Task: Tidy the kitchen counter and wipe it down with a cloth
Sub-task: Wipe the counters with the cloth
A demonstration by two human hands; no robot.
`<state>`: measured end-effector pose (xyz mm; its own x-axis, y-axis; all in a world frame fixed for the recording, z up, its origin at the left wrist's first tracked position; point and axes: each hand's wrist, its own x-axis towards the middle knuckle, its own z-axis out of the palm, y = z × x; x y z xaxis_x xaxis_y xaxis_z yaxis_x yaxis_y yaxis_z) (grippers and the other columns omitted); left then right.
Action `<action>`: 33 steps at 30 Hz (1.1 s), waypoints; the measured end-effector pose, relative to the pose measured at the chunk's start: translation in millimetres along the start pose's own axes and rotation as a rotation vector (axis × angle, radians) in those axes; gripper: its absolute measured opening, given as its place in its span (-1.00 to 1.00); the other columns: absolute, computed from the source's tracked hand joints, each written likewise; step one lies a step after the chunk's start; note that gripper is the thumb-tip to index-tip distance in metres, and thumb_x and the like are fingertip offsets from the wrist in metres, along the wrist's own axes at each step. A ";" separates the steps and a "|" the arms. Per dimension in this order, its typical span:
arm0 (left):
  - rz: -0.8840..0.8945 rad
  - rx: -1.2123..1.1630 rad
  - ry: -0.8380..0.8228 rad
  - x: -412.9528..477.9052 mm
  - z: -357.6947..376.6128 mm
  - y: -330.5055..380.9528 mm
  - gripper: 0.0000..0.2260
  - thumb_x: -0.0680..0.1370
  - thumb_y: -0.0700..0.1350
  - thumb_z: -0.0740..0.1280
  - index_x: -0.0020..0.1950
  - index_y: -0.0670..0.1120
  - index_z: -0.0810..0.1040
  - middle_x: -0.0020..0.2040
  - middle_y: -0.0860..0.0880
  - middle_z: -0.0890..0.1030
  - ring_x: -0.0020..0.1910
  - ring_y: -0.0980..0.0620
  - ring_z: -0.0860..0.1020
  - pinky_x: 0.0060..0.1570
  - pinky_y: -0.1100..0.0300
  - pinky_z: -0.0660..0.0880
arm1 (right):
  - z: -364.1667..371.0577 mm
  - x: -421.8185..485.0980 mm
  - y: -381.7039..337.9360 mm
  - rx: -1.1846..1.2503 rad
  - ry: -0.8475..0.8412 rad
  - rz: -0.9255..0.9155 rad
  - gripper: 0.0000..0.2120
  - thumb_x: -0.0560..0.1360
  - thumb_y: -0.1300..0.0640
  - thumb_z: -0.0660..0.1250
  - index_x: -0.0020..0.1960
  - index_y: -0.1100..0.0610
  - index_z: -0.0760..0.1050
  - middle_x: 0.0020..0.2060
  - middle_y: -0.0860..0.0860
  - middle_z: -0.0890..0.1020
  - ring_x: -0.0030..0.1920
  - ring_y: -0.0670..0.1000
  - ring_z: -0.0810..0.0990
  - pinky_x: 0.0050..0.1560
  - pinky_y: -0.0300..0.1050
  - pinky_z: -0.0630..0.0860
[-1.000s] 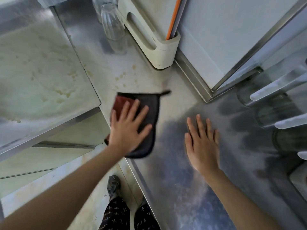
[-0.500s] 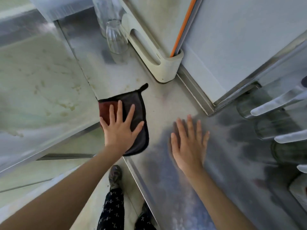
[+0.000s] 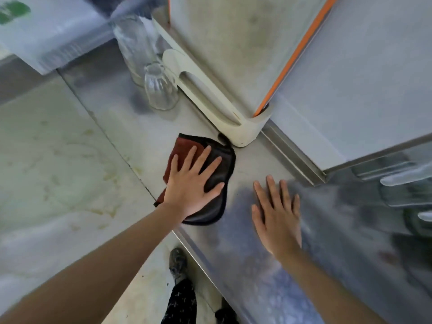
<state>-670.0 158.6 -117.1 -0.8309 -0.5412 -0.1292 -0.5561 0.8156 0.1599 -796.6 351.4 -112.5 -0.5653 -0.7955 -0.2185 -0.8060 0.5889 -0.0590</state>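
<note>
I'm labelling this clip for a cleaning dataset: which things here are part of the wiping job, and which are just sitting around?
In the job:
cloth, pressed flat under the left hand
steel counter, with the right hand flat on it

Lying about:
upturned glass
tall glass behind it
cream holder
orange-edged board standing in it

The light is soft and fairly bright, like daylight. The shiny metal counter (image 3: 257,160) has pale blue-white glare along its front edge and dark, smudgy patches toward its right edge. Its back left corner and right edge look smeared. Far out to the sides, straight lines look bent.
</note>
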 end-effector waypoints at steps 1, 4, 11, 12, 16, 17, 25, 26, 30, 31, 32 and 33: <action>-0.062 -0.012 -0.009 13.1 -4.1 -10.6 -0.43 0.50 0.32 -0.03 0.46 0.14 0.19 0.52 -0.01 0.17 0.48 -0.18 0.14 0.35 -0.29 0.07 | -0.3 -0.2 -0.4 -0.005 -0.003 0.006 -0.49 0.60 -0.13 -0.23 0.49 -0.03 0.13 0.48 0.08 0.25 0.46 0.22 0.19 0.34 0.31 0.21; -0.215 -0.027 0.005 28.8 -6.2 -20.0 -0.43 0.53 0.30 -0.05 0.50 0.12 0.09 0.54 -0.03 0.07 0.50 -0.18 0.03 0.36 -0.29 -0.01 | -0.5 0.9 -0.6 -0.007 -0.014 0.016 -0.48 0.60 -0.14 -0.24 0.50 -0.04 0.11 0.49 0.07 0.23 0.47 0.21 0.17 0.36 0.30 0.20; 0.130 0.028 -0.018 -47.8 5.8 14.6 -0.44 0.53 0.26 0.01 0.46 0.03 0.25 0.48 -0.10 0.26 0.41 -0.25 0.27 0.27 -0.34 0.22 | 1.8 0.5 -1.1 -0.024 -0.023 0.051 -0.47 0.59 -0.16 -0.27 0.50 -0.06 0.08 0.50 0.04 0.21 0.49 0.15 0.08 0.38 0.28 0.15; 0.143 0.021 -0.012 -44.3 3.2 6.8 -0.46 0.53 0.26 0.02 0.44 0.06 0.28 0.47 -0.08 0.28 0.40 -0.22 0.30 0.27 -0.33 0.24 | 1.5 0.8 -2.5 -0.021 -0.018 0.059 -0.47 0.59 -0.15 -0.27 0.49 -0.05 0.10 0.49 0.05 0.22 0.48 0.15 0.09 0.37 0.28 0.17; -0.013 0.047 0.023 -14.2 -5.1 -41.6 -0.47 0.52 0.24 0.01 0.43 0.07 0.30 0.47 -0.06 0.29 0.41 -0.21 0.29 0.28 -0.32 0.21 | -8.8 14.4 -42.9 0.151 0.116 0.282 -0.48 0.57 -0.09 -0.14 0.47 0.00 0.22 0.49 0.09 0.22 0.49 0.19 0.14 0.42 0.23 0.00; -0.091 0.032 0.020 -7.4 -7.9 -57.3 -0.46 0.52 0.24 0.00 0.44 0.07 0.28 0.48 -0.05 0.27 0.42 -0.21 0.27 0.29 -0.31 0.18 | -12.7 22.2 -59.1 0.204 0.155 0.315 -0.48 0.56 -0.08 -0.12 0.47 0.00 0.23 0.49 0.09 0.21 0.49 0.19 0.13 0.42 0.19 -0.05; -0.245 0.018 0.102 -23.4 -3.3 -64.4 -0.44 0.53 0.21 0.00 0.46 -0.02 0.27 0.46 -0.22 0.27 0.41 -0.33 0.23 0.28 -0.33 0.18 | 1.2 54.9 -111.6 0.089 0.064 0.100 -0.53 0.59 -0.04 -0.06 0.48 0.00 0.19 0.49 0.06 0.24 0.48 0.17 0.19 0.38 0.23 0.20; -0.156 0.038 0.087 -27.6 -1.3 -55.4 -0.44 0.53 0.23 0.00 0.46 0.00 0.26 0.45 -0.22 0.28 0.41 -0.34 0.23 0.27 -0.34 0.19 | 2.6 54.8 -111.4 0.069 0.067 0.099 -0.53 0.59 -0.04 -0.07 0.49 0.00 0.18 0.49 0.06 0.23 0.48 0.17 0.18 0.38 0.22 0.18; 0.034 0.079 0.029 -16.4 -4.7 -59.1 -0.47 0.52 0.28 0.01 0.44 0.10 0.26 0.47 -0.14 0.27 0.41 -0.29 0.26 0.28 -0.31 0.22 | 4.2 55.8 -110.0 0.035 0.049 0.074 -0.51 0.59 -0.04 -0.10 0.50 -0.01 0.13 0.50 0.07 0.19 0.50 0.16 0.13 0.40 0.21 0.14; -0.009 0.078 0.027 -5.1 -7.9 -67.6 -0.47 0.52 0.28 -0.01 0.45 0.12 0.25 0.48 -0.12 0.26 0.42 -0.28 0.24 0.29 -0.30 0.20 | 4.8 56.6 -109.9 0.040 0.046 0.073 -0.51 0.59 -0.05 -0.10 0.51 -0.02 0.12 0.50 0.06 0.18 0.50 0.16 0.12 0.41 0.22 0.13; -0.074 0.064 0.010 8.4 -13.2 -78.1 -0.47 0.52 0.27 -0.04 0.46 0.12 0.22 0.49 -0.11 0.23 0.44 -0.28 0.21 0.30 -0.30 0.17 | 5.4 57.0 -110.0 0.047 0.044 0.077 -0.51 0.59 -0.05 -0.10 0.51 -0.02 0.12 0.51 0.06 0.17 0.50 0.16 0.12 0.41 0.22 0.12; -0.144 0.047 -0.004 22.0 -18.1 -89.4 -0.46 0.52 0.26 -0.08 0.47 0.12 0.19 0.50 -0.11 0.20 0.45 -0.28 0.16 0.32 -0.30 0.12 | 5.4 56.9 -110.1 0.051 0.046 0.082 -0.51 0.59 -0.05 -0.10 0.50 -0.01 0.13 0.50 0.07 0.18 0.50 0.16 0.12 0.40 0.22 0.13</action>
<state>-638.9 70.0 -116.5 -0.7428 -0.6521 -0.1518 -0.6676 0.7386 0.0937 -739.1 242.1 -123.7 -0.6377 -0.7491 -0.1794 -0.7471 0.6582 -0.0926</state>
